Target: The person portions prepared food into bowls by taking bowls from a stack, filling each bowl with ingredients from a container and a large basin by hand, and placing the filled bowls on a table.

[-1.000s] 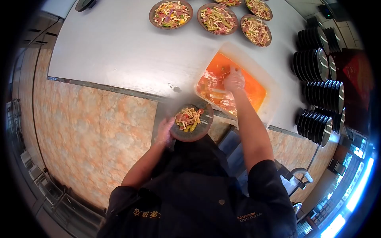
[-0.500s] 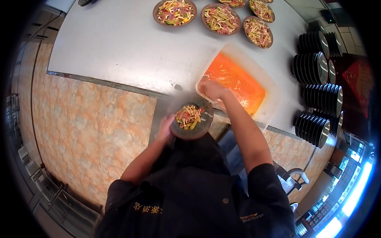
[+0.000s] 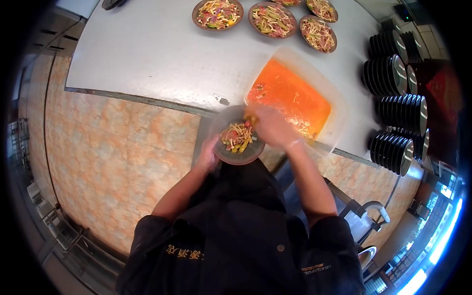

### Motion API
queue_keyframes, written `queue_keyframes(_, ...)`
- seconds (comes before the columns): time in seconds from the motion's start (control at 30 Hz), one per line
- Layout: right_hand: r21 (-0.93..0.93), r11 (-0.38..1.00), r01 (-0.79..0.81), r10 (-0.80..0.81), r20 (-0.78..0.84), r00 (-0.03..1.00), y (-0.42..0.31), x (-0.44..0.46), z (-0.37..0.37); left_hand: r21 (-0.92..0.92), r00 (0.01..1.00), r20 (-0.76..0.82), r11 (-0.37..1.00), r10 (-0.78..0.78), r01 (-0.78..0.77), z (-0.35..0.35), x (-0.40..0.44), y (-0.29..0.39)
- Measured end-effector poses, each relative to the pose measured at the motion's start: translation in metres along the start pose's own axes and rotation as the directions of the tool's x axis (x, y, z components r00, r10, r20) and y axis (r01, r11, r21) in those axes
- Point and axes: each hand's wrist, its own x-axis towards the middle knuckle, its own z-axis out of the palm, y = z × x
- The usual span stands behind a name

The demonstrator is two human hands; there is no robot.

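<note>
Marbled tile flooring (image 3: 118,147) spreads below a pale metal counter (image 3: 142,59), where a translucent tub (image 3: 314,73) of orange liquid (image 3: 295,93) sits close to the near edge. Beyond the tub stand several filled plates (image 3: 206,26); to its right are stacks of dark dishes (image 3: 387,76).

Just off the tub's near-left corner, a grey-brown bowl (image 3: 233,156) is held up with mixed food (image 3: 235,135) in it: pale strips, reddish slices and yellow-green pieces. The left hand (image 3: 209,153) has its grip around the bowl's side away from the tub. The right hand (image 3: 275,127), between bowl and tub, reaches over the rim; yellow-green bits show at its fingertips, but blur keeps me from telling how tight that grip is.

The bowl looks stiff, fairly weighty and liable to chip; wet gloves could make it slippery, so support underneath plus a thumb at the rim should suit. The food looks soft and slick, better cupped than pinched.

Gold characters (image 3: 184,252) on the dark jacket seem to include 酒店; the smaller lettering (image 3: 317,268) opposite is too small to read surely.
</note>
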Motion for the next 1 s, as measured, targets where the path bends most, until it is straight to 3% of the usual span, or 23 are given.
queue_keyframes(0.07,-0.071,0.958,0.278,-0.287,-0.182,0.941,0.007,-0.015,0.045,-0.046,0.999,0.017,0.998,-0.04,0.04,0.009,-0.008,0.006)
queue_keyframes(0.1,-0.068,0.958,0.277,-0.285,-0.197,0.938,-0.003,-0.02,0.046,-0.031,0.999,0.021,0.999,-0.039,0.04,0.01,-0.01,0.007)
queue_keyframes(0.17,0.223,0.958,0.181,-0.101,-0.328,0.939,-0.016,-0.025,0.039,-0.048,0.999,0.036,0.999,-0.017,0.018,0.014,-0.008,0.012)
queue_keyframes(0.2,0.228,0.956,0.187,-0.101,-0.344,0.934,-0.017,-0.028,0.037,-0.03,0.999,0.041,0.999,-0.014,0.016,0.014,-0.009,0.015)
queue_keyframes(0.27,0.027,0.996,0.086,-0.079,-0.189,0.979,-0.016,-0.042,0.035,-0.002,0.995,-0.03,0.995,-0.096,0.096,0.015,-0.018,0.023)
queue_keyframes(0.3,0.039,0.998,0.053,-0.043,-0.224,0.974,-0.019,-0.05,0.026,0.034,0.992,-0.012,0.991,-0.127,0.127,0.018,-0.021,0.028)
queue_keyframes(0.37,0.236,0.971,0.024,0.111,-0.544,0.832,-0.018,-0.059,-0.005,0.071,0.998,0.014,0.996,-0.063,0.062,0.027,-0.022,0.035)
queue_keyframes(0.43,0.225,0.924,-0.31,0.376,-0.685,0.624,0.041,-0.075,-0.025,0.108,0.994,0.068,0.991,-0.08,0.073,0.03,-0.019,0.048)
queue_keyframes(0.47,0.293,0.824,-0.484,0.519,-0.733,0.439,0.076,-0.085,-0.04,0.121,0.993,0.086,0.99,-0.077,0.066,0.03,-0.018,0.057)
queue_keyframes(0.5,0.308,0.765,-0.566,0.529,-0.802,0.278,0.099,-0.102,-0.059,0.133,0.986,0.11,0.985,-0.127,0.112,0.025,-0.016,0.065)
queue_keyframes(0.53,0.197,0.641,-0.742,0.508,-0.834,0.217,0.132,-0.121,-0.063,0.154,0.981,0.124,0.979,-0.15,0.13,0.022,-0.014,0.073)
queue_keyframes(0.57,0.087,0.472,-0.877,0.476,-0.863,0.17,0.166,-0.138,-0.059,0.204,0.978,0.135,0.97,-0.159,0.129,0.019,-0.012,0.08)
queue_keyframes(0.6,0.107,0.457,-0.883,0.477,-0.867,0.142,0.186,-0.148,-0.059,0.252,0.975,0.152,0.96,-0.164,0.122,0.017,-0.007,0.089)
queue_keyframes(0.67,0.068,0.365,-0.929,0.797,-0.539,0.274,0.226,-0.171,-0.051,0.271,0.972,0.149,0.953,-0.182,0.137,0.021,-0.003,0.101)
queue_keyframes(0.7,0.087,0.353,-0.932,0.803,-0.54,0.253,0.26,-0.183,-0.036,0.277,0.963,0.16,0.946,-0.217,0.167,0.022,-0.001,0.109)
queue_keyframes(0.77,0.019,0.498,-0.867,0.785,-0.434,0.442,0.315,-0.202,0.0,0.302,0.949,0.178,0.932,-0.261,0.2,0.025,0.005,0.122)
queue_keyframes(0.8,0.038,0.487,-0.873,0.794,-0.436,0.424,0.299,-0.212,0.002,0.341,0.963,0.168,0.929,-0.209,0.142,0.025,0.007,0.126)
queue_keyframes(0.87,0.455,0.527,-0.718,0.828,-0.086,0.554,0.236,-0.244,0.013,0.404,0.967,0.17,0.908,-0.192,0.109,0.023,0.013,0.137)
queue_keyframes(0.9,0.504,0.629,-0.592,0.762,-0.248,0.598,0.231,-0.26,0.053,0.407,0.972,0.159,0.908,-0.175,0.097,0.021,0.017,0.143)
queue_keyframes(0.97,0.848,0.444,-0.291,0.846,-0.29,0.447,0.189,-0.291,0.115,0.415,0.953,0.207,0.902,-0.22,0.118,0.031,0.023,0.152)
queue_keyframes(1.0,0.994,0.109,-0.002,0.937,-0.102,0.335,0.151,-0.296,0.134,0.447,0.933,0.226,0.881,-0.279,0.156,0.033,0.029,0.158)
